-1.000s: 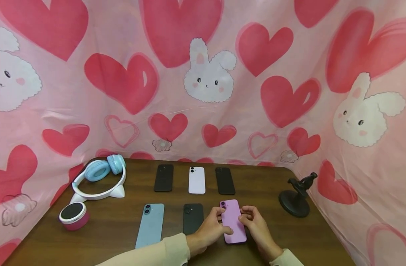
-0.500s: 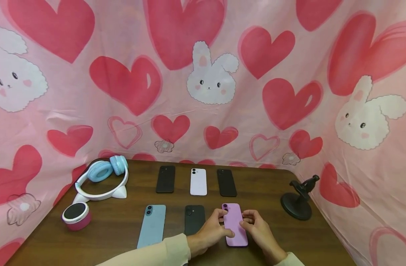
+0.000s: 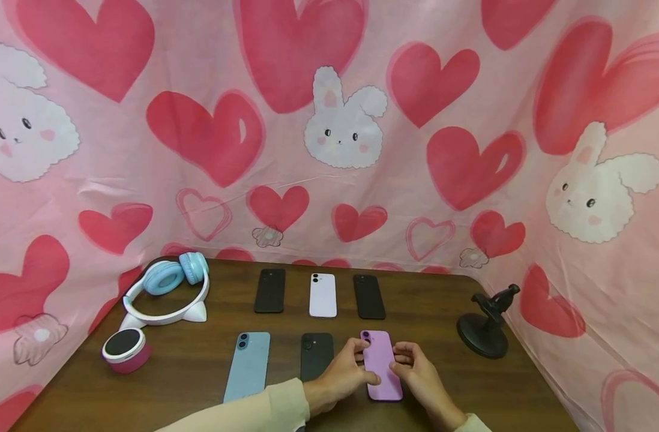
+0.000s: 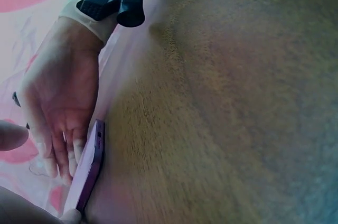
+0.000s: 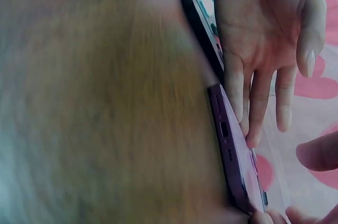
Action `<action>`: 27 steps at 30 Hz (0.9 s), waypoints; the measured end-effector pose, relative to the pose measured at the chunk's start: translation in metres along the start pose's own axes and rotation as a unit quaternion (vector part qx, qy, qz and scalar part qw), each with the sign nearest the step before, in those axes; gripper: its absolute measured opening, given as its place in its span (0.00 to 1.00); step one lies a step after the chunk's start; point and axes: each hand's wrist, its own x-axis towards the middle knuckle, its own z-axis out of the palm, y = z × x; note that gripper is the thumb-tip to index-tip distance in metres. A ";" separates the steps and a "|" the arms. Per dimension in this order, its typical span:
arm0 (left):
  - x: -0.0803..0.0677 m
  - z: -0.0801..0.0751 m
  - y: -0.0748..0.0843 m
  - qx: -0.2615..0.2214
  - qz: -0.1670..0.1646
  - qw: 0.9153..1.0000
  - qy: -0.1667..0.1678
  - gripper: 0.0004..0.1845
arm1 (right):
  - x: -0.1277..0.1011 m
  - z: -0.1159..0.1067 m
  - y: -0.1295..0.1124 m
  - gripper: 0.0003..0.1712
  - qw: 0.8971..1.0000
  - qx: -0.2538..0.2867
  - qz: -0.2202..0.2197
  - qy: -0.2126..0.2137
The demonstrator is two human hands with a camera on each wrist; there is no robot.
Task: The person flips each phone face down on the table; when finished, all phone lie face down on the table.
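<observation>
A pink phone [image 3: 382, 359] lies flat on the wooden table, back side up, its camera lenses at the top left. My left hand [image 3: 344, 373] touches its left edge with the fingers, the thumb held over the lower part of its back. On the opposite side, the fingers of my right hand [image 3: 418, 373] meet the right edge. Seen from the right wrist, the left hand [image 5: 264, 28] has fairly straight fingers against the phone [image 5: 237, 150]. The left wrist view shows the right hand [image 4: 66, 89] with extended fingers beside the phone [image 4: 90, 168].
Left of my hands lie a black phone [image 3: 316, 351] and a light blue phone [image 3: 249, 363], both partly covered. Behind are a black phone [image 3: 269, 291], a white phone [image 3: 323, 295] and another black phone [image 3: 369, 297]. Headphones [image 3: 164, 315], a pink round speaker-like object [image 3: 131, 360] and a black stand [image 3: 482, 336] flank them.
Over the last second the pink phone has shifted very slightly toward me, with both hands staying at its sides. The head view has tilted a little; nothing else has moved.
</observation>
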 end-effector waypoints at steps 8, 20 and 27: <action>0.000 -0.005 0.001 0.021 -0.009 1.000 0.016 0.35 | -0.002 0.003 0.000 0.31 0.992 0.124 -0.035 0.000; -0.005 -0.023 0.018 0.016 0.050 0.998 0.019 0.33 | -0.010 -0.001 -0.004 0.24 0.935 0.310 -0.158 -0.065; -0.017 -0.052 0.035 0.034 0.094 0.995 0.019 0.34 | -0.015 -0.012 -0.021 0.21 0.900 0.347 -0.249 -0.087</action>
